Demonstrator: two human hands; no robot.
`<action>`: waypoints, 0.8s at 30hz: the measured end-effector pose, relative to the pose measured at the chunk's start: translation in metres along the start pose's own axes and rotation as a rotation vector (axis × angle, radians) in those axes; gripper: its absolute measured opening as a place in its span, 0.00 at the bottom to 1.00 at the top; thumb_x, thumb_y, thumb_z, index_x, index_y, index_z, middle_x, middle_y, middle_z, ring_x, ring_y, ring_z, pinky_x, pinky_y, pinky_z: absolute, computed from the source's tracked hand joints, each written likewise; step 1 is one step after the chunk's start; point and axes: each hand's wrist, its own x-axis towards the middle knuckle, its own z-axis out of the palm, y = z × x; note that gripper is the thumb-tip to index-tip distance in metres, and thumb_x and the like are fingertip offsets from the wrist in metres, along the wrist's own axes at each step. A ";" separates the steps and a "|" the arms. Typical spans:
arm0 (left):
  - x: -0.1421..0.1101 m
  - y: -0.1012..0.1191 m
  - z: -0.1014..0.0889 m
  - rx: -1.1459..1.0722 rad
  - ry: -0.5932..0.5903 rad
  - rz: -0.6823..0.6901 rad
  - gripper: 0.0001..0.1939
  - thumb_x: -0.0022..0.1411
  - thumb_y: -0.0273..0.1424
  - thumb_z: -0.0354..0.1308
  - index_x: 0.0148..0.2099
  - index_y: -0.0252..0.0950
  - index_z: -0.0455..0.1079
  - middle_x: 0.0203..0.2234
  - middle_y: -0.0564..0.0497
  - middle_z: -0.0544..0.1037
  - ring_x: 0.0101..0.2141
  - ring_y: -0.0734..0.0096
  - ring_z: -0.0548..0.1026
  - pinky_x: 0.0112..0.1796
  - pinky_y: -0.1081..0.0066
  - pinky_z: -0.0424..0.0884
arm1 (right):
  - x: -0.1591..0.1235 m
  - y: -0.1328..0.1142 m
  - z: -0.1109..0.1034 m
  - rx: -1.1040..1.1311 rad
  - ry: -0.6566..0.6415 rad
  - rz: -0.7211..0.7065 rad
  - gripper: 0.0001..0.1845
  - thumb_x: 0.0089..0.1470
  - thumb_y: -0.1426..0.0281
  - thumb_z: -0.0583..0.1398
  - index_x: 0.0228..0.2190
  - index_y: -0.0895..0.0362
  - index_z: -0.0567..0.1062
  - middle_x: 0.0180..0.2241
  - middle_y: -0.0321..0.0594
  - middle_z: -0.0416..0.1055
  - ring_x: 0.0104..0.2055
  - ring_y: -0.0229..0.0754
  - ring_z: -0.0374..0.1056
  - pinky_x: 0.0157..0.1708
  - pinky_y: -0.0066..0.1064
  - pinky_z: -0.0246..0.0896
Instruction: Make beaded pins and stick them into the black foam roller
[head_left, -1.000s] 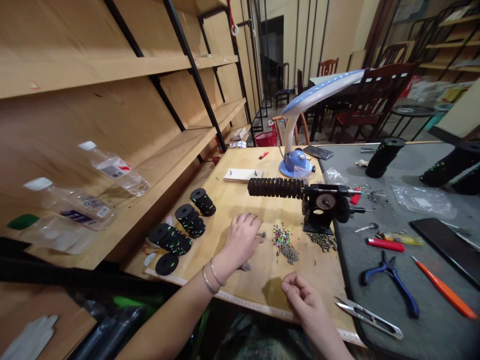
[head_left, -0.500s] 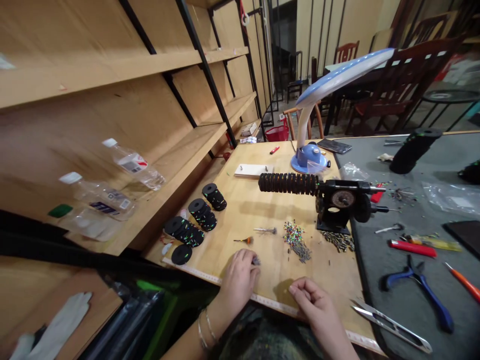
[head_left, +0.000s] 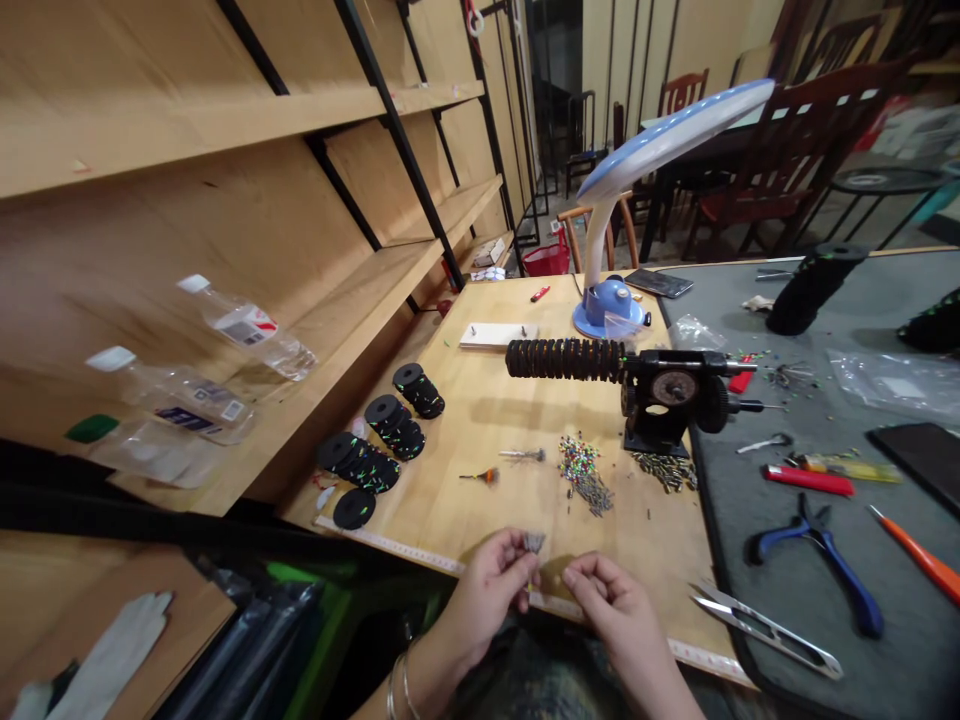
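My left hand (head_left: 496,580) is closed in a pinch on a small bundle of grey metal pieces (head_left: 534,541) above the table's front edge. Just to its right, my right hand (head_left: 609,590) has thumb and forefinger pressed together; whatever they hold is too thin or small to see. Beyond my hands lie a thin rod with a grey clustered end (head_left: 525,455) and a similar piece with an orange and dark end (head_left: 481,476). To the right of these are a pile of coloured beads (head_left: 577,458) and a pile of small grey metal parts (head_left: 595,494).
A black hand-crank winder (head_left: 667,385) carries a row of black spools (head_left: 564,360). More black spools (head_left: 358,462) stand at left. Brass-coloured parts (head_left: 667,470), blue pliers (head_left: 821,560) and thread snips (head_left: 765,628) lie at right. A blue lamp (head_left: 611,305) stands behind.
My left hand has lifted off the table and moved right toward my right hand, with the grey bundle now in its fingers. The view has shifted slightly.
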 end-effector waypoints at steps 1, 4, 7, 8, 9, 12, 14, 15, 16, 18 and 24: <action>-0.004 -0.001 0.006 -0.053 -0.016 -0.032 0.17 0.55 0.42 0.62 0.35 0.33 0.66 0.22 0.54 0.70 0.21 0.76 0.66 0.20 0.78 0.62 | -0.001 -0.001 0.001 0.015 -0.001 0.002 0.27 0.34 0.47 0.68 0.20 0.58 0.73 0.15 0.29 0.61 0.18 0.32 0.52 0.20 0.25 0.47; -0.011 -0.001 0.018 -0.133 -0.028 -0.063 0.19 0.53 0.44 0.65 0.33 0.33 0.66 0.22 0.54 0.71 0.22 0.76 0.68 0.20 0.78 0.62 | -0.004 -0.006 0.002 0.052 -0.001 0.003 0.26 0.35 0.47 0.69 0.20 0.58 0.74 0.16 0.33 0.68 0.20 0.35 0.60 0.23 0.26 0.55; -0.013 0.000 0.021 -0.133 -0.024 -0.052 0.19 0.53 0.44 0.65 0.33 0.33 0.66 0.22 0.54 0.71 0.22 0.76 0.68 0.20 0.78 0.64 | -0.007 -0.008 0.003 0.050 0.009 -0.018 0.26 0.36 0.47 0.68 0.20 0.58 0.74 0.16 0.34 0.70 0.20 0.36 0.63 0.23 0.27 0.57; -0.013 0.000 0.021 -0.124 -0.023 -0.040 0.19 0.53 0.43 0.65 0.33 0.33 0.66 0.22 0.54 0.71 0.22 0.76 0.68 0.20 0.78 0.64 | -0.007 -0.008 0.003 0.053 0.006 -0.023 0.25 0.37 0.48 0.68 0.21 0.58 0.74 0.17 0.34 0.71 0.20 0.36 0.63 0.23 0.27 0.58; -0.013 0.000 0.021 -0.116 -0.023 -0.027 0.18 0.53 0.43 0.65 0.33 0.33 0.66 0.22 0.54 0.70 0.22 0.76 0.68 0.20 0.78 0.64 | -0.008 -0.008 0.003 0.060 0.002 -0.025 0.24 0.38 0.49 0.68 0.21 0.58 0.74 0.17 0.34 0.71 0.20 0.37 0.64 0.24 0.27 0.59; -0.014 -0.001 0.021 -0.099 -0.037 0.009 0.17 0.55 0.42 0.64 0.33 0.33 0.66 0.23 0.54 0.70 0.23 0.76 0.68 0.21 0.78 0.65 | -0.007 -0.007 0.005 0.089 -0.005 -0.013 0.24 0.37 0.49 0.69 0.21 0.58 0.74 0.16 0.34 0.71 0.20 0.37 0.65 0.24 0.28 0.61; -0.015 -0.002 0.022 -0.083 -0.054 0.025 0.17 0.56 0.42 0.63 0.33 0.33 0.66 0.23 0.54 0.70 0.23 0.76 0.68 0.21 0.78 0.65 | -0.007 -0.007 0.006 0.103 -0.005 -0.004 0.25 0.36 0.49 0.69 0.21 0.58 0.74 0.15 0.33 0.70 0.19 0.38 0.65 0.23 0.28 0.60; -0.015 -0.003 0.022 -0.074 -0.064 0.031 0.17 0.56 0.43 0.63 0.33 0.34 0.65 0.23 0.54 0.70 0.23 0.76 0.68 0.21 0.78 0.65 | -0.006 -0.007 0.007 0.113 -0.009 -0.001 0.25 0.36 0.49 0.69 0.22 0.58 0.74 0.15 0.33 0.69 0.19 0.38 0.65 0.22 0.28 0.60; -0.016 -0.004 0.022 -0.064 -0.072 0.035 0.17 0.57 0.43 0.62 0.33 0.34 0.65 0.23 0.54 0.70 0.23 0.77 0.68 0.21 0.78 0.65 | -0.006 -0.006 0.007 0.122 -0.018 0.000 0.24 0.36 0.49 0.69 0.22 0.58 0.74 0.15 0.33 0.69 0.19 0.38 0.65 0.22 0.28 0.60; -0.016 -0.006 0.022 -0.048 -0.086 0.043 0.18 0.57 0.44 0.61 0.34 0.34 0.64 0.23 0.54 0.70 0.23 0.76 0.68 0.21 0.78 0.65 | -0.005 -0.004 0.006 0.128 -0.033 -0.009 0.23 0.38 0.51 0.69 0.23 0.58 0.74 0.15 0.32 0.69 0.19 0.38 0.65 0.23 0.28 0.60; -0.017 -0.004 0.023 -0.011 -0.081 0.059 0.19 0.57 0.46 0.61 0.33 0.35 0.63 0.23 0.55 0.68 0.25 0.74 0.70 0.21 0.78 0.66 | -0.006 0.000 0.002 0.070 -0.048 -0.044 0.23 0.42 0.51 0.67 0.25 0.59 0.74 0.17 0.33 0.68 0.19 0.38 0.65 0.23 0.29 0.60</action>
